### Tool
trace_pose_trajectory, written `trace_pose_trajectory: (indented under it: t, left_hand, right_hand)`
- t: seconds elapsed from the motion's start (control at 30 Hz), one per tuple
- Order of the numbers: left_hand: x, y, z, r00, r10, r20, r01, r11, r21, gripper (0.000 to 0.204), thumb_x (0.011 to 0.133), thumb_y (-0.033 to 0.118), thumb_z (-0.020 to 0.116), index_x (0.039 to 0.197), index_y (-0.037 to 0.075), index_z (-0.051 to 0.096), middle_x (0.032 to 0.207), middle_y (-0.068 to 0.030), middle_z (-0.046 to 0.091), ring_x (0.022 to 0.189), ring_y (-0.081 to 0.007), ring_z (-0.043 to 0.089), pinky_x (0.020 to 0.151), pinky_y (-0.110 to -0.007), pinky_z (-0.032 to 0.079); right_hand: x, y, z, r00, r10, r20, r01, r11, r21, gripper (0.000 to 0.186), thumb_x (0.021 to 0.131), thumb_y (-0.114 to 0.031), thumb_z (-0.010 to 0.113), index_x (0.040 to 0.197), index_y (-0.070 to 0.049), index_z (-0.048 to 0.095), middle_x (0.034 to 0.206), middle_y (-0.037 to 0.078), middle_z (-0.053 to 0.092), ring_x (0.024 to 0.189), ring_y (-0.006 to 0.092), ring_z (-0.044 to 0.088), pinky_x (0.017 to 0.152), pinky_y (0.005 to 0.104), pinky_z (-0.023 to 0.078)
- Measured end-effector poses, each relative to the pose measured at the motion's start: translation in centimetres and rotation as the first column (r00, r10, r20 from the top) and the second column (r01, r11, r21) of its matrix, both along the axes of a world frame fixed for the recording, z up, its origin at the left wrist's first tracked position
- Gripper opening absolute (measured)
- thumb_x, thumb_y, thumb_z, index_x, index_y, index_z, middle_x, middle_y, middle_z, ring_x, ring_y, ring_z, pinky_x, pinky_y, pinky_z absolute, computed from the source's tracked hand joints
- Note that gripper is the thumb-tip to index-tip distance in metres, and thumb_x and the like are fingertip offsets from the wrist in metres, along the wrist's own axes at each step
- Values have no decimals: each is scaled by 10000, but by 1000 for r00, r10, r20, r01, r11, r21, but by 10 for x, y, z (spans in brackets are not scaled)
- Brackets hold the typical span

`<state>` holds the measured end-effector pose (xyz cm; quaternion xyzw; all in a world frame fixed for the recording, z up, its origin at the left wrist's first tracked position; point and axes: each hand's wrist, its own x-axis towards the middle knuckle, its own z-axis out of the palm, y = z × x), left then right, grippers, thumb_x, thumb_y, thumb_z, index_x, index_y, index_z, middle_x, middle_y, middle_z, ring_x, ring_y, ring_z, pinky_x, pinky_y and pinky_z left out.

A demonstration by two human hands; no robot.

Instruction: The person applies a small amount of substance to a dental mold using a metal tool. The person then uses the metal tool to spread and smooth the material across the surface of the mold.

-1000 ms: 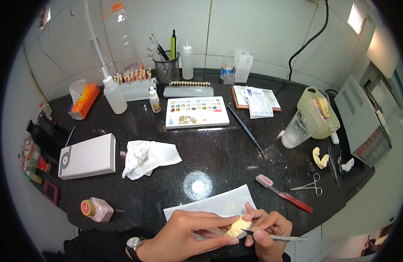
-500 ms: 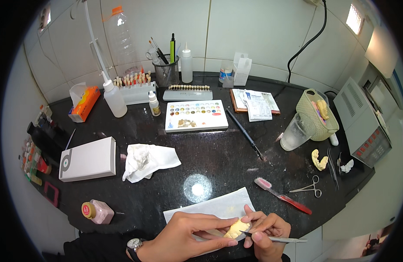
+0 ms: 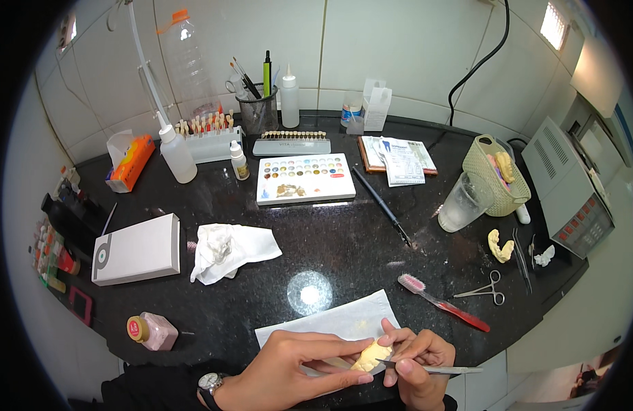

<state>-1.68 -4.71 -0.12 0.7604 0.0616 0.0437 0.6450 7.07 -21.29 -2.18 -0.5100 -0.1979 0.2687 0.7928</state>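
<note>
My left hand [image 3: 299, 363] is closed on a pale yellow plaster dental cast [image 3: 368, 357], pinching it between thumb and fingers. My right hand [image 3: 422, 363] grips a slim metal scalpel [image 3: 443, 370], its handle pointing right and its blade tip at the cast's surface. Fingers of the right hand also steady the cast's right end. Beneath both hands lies a white sheet of paper [image 3: 330, 317] with a little yellow dust on it. My fingers hide part of the cast.
To the right lie a red toothbrush [image 3: 443, 305], scissor-like forceps [image 3: 484, 293], another yellow cast [image 3: 499, 246] and tweezers [image 3: 520, 260]. A plastic cup [image 3: 460, 205] stands by a woven basket [image 3: 498, 188]. Leftward are a pink jar [image 3: 159, 333], crumpled tissue [image 3: 231, 250] and white box [image 3: 138, 250]. Behind sits a paint palette [image 3: 306, 181].
The whole view has shifted very slightly. Both hands keep their grips, with the scalpel tip still at the cast.
</note>
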Motion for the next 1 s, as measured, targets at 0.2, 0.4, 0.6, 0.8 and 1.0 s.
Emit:
trace_pose_trajectory:
  t: [0.2, 0.4, 0.6, 0.8, 1.0]
  left_hand:
    - [-1, 2, 1, 1000, -14, 1, 14, 999, 42, 388, 771, 129, 738, 1125, 11, 627, 916, -141, 687, 799, -151, 668, 690, -239, 556]
    - [-2, 1, 3, 1000, 5, 1, -5, 1000, 5, 378, 769, 120, 739, 1110, 0, 632, 971, -146, 676, 858, -159, 658, 764, -257, 549]
    - [3, 6, -2, 999, 34, -6, -35, 995, -88, 393, 774, 111, 734, 1132, -1, 616, 1060, -154, 645, 920, -164, 640, 811, -274, 545]
    - [0, 6, -6, 998, 27, -53, -38, 977, -210, 413, 770, 119, 740, 1145, 6, 607, 1093, -161, 626, 966, -171, 626, 840, -275, 535]
    - [0, 5, -9, 998, 18, -68, -34, 972, -232, 395, 806, 147, 708, 1170, 35, 601, 1078, -131, 632, 966, -159, 626, 858, -281, 526]
  right_hand:
    - [1, 6, -13, 991, -122, 57, 118, 990, 74, 145, 844, -108, 613, 787, -25, 508, 639, 65, 543, 850, 211, 558, 907, 370, 389]
    - [4, 1, -19, 952, -294, 83, 280, 949, 144, 129, 850, -100, 628, 889, -17, 537, 738, 88, 555, 776, 193, 556, 790, 329, 431]
    - [11, -8, -18, 985, -170, 1, 169, 983, 76, 170, 848, -86, 632, 956, 25, 563, 801, 125, 589, 700, 186, 570, 590, 262, 464]
    - [7, -16, -15, 992, -125, -15, 126, 991, 40, 245, 842, -70, 621, 1047, 57, 571, 838, 140, 602, 743, 192, 587, 651, 287, 491]
    - [8, -10, -23, 969, -245, -37, 248, 966, 80, 229, 825, -179, 640, 813, 8, 509, 686, 93, 532, 542, 140, 529, 611, 331, 502]
